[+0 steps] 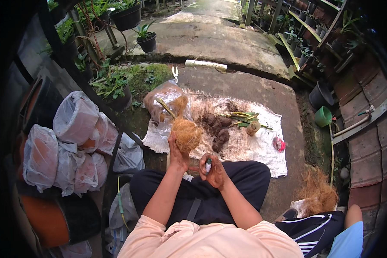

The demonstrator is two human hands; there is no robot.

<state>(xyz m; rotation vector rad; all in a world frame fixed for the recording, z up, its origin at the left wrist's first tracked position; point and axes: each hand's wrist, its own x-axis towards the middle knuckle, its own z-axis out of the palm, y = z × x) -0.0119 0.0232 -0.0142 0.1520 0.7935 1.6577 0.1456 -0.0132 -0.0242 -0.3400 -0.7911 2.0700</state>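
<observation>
My left hand (178,155) cups a round ball of golden-brown coconut fibre (187,135) from below, with a short greenish stem (165,107) sticking out of its upper left. Beside it, in front of my lap, the fingers of my right hand (215,173) close on a small whitish tube with a dark green end (208,165). A clear plastic bag (161,92) holding fibre lies just behind the ball. On the white woven sack (266,146) rest several dark brown clumps (219,137), long green leaves (244,117), a roll of tan twine (253,127) and a pinkish-red bundle (279,144).
Plastic-wrapped terracotta pots (75,118) are stacked at my left. A white pipe (205,65) and a white-handled tool (175,74) lie beyond the sack. Loose fibre (318,193) is heaped at right, near another person's leg (311,230). Potted plants (147,41) line the path.
</observation>
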